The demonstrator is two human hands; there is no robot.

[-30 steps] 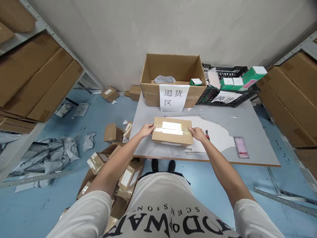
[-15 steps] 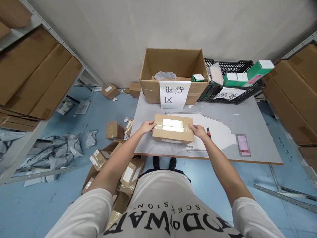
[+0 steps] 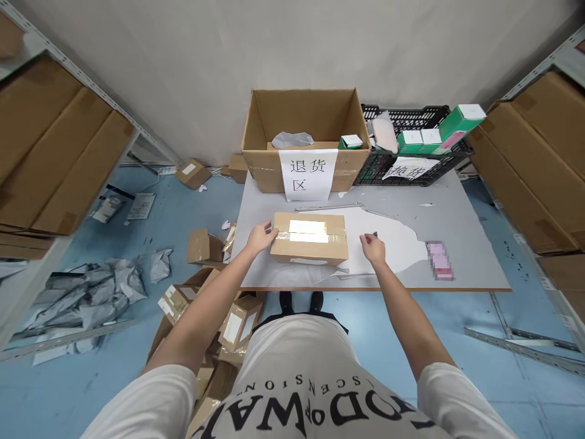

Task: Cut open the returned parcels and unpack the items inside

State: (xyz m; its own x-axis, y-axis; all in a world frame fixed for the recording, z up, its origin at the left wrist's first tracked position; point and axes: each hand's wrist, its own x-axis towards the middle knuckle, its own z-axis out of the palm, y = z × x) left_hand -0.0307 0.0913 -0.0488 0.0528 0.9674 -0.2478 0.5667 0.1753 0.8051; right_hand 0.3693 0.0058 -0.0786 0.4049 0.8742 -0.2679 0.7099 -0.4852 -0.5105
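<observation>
A sealed brown cardboard box (image 3: 315, 249) with clear tape and a white label on top lies on the grey table (image 3: 457, 213), close to its front edge. My left hand (image 3: 260, 236) grips the box's left end. My right hand (image 3: 372, 249) is off the box, a little to its right, with fingers curled down over a small dark tool (image 3: 375, 234). Only the tool's tip shows beyond the fingers, and I cannot tell whether it is gripped. A white sheet (image 3: 402, 244) lies under the hand and box.
A large open carton (image 3: 301, 110) with a paper sign stands at the table's back. A black crate (image 3: 402, 116) with green boxes sits beside it, and a pink item (image 3: 439, 259) lies to the right. Small parcels (image 3: 201, 244) and grey bags litter the floor on the left. Shelves of flat cardboard flank both sides.
My right hand has let go of the box's right end and moved right onto the small dark tool. The left hand stays on the box. The view has shifted slightly.
</observation>
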